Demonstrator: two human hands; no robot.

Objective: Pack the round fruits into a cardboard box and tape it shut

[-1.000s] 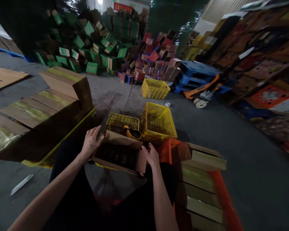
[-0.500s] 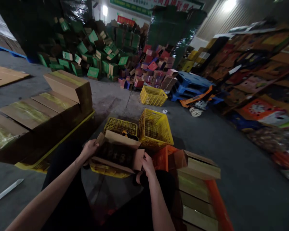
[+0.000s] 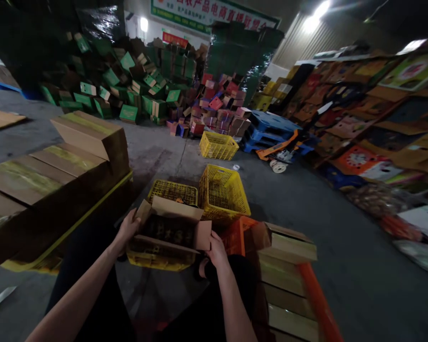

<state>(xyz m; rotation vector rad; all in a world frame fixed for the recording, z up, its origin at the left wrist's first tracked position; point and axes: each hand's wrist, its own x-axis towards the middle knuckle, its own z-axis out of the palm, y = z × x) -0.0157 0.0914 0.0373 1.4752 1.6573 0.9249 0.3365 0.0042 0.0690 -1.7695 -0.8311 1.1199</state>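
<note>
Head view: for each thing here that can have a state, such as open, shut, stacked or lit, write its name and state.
Brown rectangular cardboard box: open, flaps spread
Left grip: closed on the box's left flap
Right grip: closed on its right flap
Taped brown cardboard boxes at left: shut
Large yellow latticed plastic crate: open-topped, upright
Flat blue plastic pallets: stacked
Small green cardboard boxes: heaped
Bright white lamp: lit
</note>
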